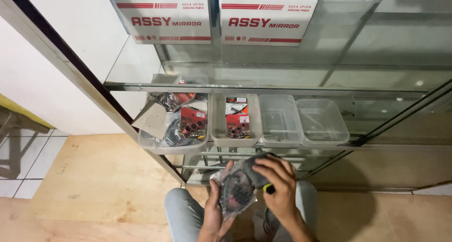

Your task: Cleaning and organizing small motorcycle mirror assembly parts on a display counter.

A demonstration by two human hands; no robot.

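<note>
My left hand (214, 209) grips the lower left edge of a clear plastic bag (235, 190) that holds dark metal parts. On top of the bag, my right hand (278, 188) rests with its fingers curled over a dark rounded part (256, 169) at the upper end. A small yellow-green piece (269, 189) shows under my right thumb. Both hands hover above my knees in light jeans (181, 209), just in front of a glass display cabinet.
The cabinet's lower shelf carries several clear plastic bins: one with bagged parts (174, 124), one with red carded packs (237, 119), two empty bins (303, 122). Two white-and-red boxes (212, 18) stand on the glass shelf above. A plywood floor (94, 185) lies to the left.
</note>
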